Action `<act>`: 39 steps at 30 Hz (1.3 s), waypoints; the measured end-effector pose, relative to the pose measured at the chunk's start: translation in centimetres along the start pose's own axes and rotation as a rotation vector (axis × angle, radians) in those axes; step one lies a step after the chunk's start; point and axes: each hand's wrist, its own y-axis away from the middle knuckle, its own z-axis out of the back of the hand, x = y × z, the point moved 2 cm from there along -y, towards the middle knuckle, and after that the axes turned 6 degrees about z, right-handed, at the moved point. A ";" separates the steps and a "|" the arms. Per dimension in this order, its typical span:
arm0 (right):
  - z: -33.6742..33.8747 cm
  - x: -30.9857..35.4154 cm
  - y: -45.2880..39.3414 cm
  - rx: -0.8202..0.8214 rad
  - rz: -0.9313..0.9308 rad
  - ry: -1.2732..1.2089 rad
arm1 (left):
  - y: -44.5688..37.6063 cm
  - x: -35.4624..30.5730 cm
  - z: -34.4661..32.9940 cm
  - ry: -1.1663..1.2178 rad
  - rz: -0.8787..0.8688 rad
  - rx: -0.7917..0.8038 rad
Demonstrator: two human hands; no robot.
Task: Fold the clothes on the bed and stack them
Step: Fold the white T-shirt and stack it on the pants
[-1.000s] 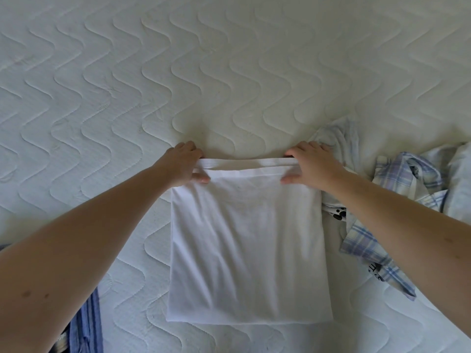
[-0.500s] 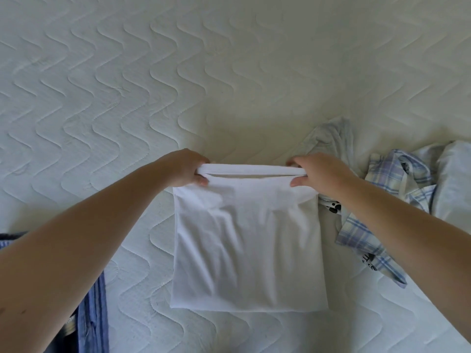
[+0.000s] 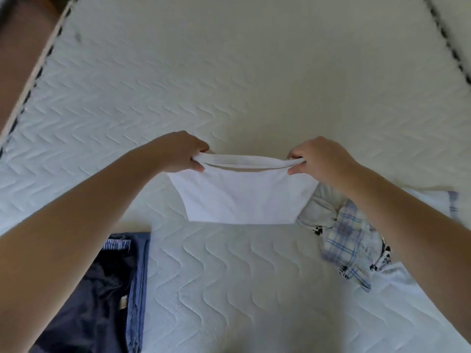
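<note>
A folded white garment (image 3: 242,197) hangs in the air above the white quilted mattress (image 3: 229,98), held by its top folded edge. My left hand (image 3: 183,152) pinches the left end of that edge and my right hand (image 3: 318,156) pinches the right end. The cloth's lower edge is off the bed. A stack of folded dark blue clothes (image 3: 109,289) lies at the lower left. A crumpled pile of plaid and white clothes (image 3: 349,238) lies at the right, partly hidden under my right arm.
The mattress's striped piped edge (image 3: 28,93) runs along the upper left, with dark floor beyond it. Another piped edge (image 3: 448,42) shows at the upper right. Bare mattress spreads between the blue stack and the plaid pile.
Both hands have lifted the white garment off the mattress and pulled it toward me. The view has pulled back, showing the blue stack and the mattress edges.
</note>
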 end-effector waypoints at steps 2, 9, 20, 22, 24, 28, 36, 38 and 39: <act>2.6 1.3 -0.2 -0.056 0.004 0.019 | 1.1 0.8 2.7 -0.046 0.054 -0.024; -1.8 4.1 1.0 -0.270 0.017 0.202 | 3.0 2.2 -2.4 -0.205 0.189 -0.158; -28.6 5.1 9.8 -0.148 0.019 0.143 | 8.8 -4.2 -32.4 -0.047 0.038 -0.318; -31.9 4.9 11.6 -0.091 -0.031 0.139 | 10.0 -5.3 -36.1 -0.010 0.075 -0.291; -34.5 4.6 13.4 0.095 -0.094 0.112 | 11.2 -5.9 -38.4 -0.016 0.116 -0.236; -35.8 4.2 15.6 0.202 -0.086 0.061 | 12.9 -7.3 -39.6 -0.028 0.168 -0.094; -33.1 1.6 13.8 -0.292 -0.671 -0.579 | 12.4 -2.5 -37.4 0.817 0.794 -0.342; -33.0 0.9 12.5 -0.319 -0.772 -0.638 | 11.4 -1.0 -37.4 0.975 0.946 -0.289; -33.0 0.6 12.0 -0.339 -0.791 -0.652 | 10.9 -0.5 -37.5 1.022 0.973 -0.247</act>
